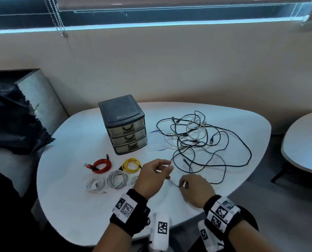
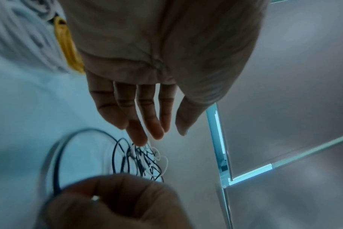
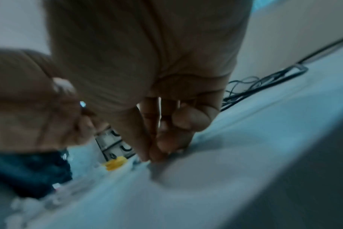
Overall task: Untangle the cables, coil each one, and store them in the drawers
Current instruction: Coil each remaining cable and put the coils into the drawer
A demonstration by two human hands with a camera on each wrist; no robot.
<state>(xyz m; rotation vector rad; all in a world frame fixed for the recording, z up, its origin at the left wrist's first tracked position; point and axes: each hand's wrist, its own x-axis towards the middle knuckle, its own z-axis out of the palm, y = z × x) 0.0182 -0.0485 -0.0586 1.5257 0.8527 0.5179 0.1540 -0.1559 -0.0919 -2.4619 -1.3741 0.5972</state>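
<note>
A tangle of black, grey and white cables [image 1: 193, 137] lies on the right half of the white table [image 1: 69, 206]. My right hand [image 1: 183, 185] pinches a thin grey cable [image 1: 173, 183] low against the tabletop, thumb against fingertips [image 3: 162, 145]. My left hand [image 1: 167, 167] hovers just left of it with relaxed, nearly straight fingers [image 2: 155, 130] and holds nothing. Coiled red [image 1: 102, 166], yellow [image 1: 131, 165] and white cables [image 1: 118, 179] lie in front of the dark three-drawer unit [image 1: 126, 131], whose drawers are closed. One white coil [image 1: 134, 180] is partly hidden by my left hand.
A black bag [image 1: 11, 124] sits on a seat at the left. A second white table [image 1: 306, 142] stands to the right. The wall runs close behind the table. White tagged bands [image 1: 162, 228] hang below my wrists at the near edge.
</note>
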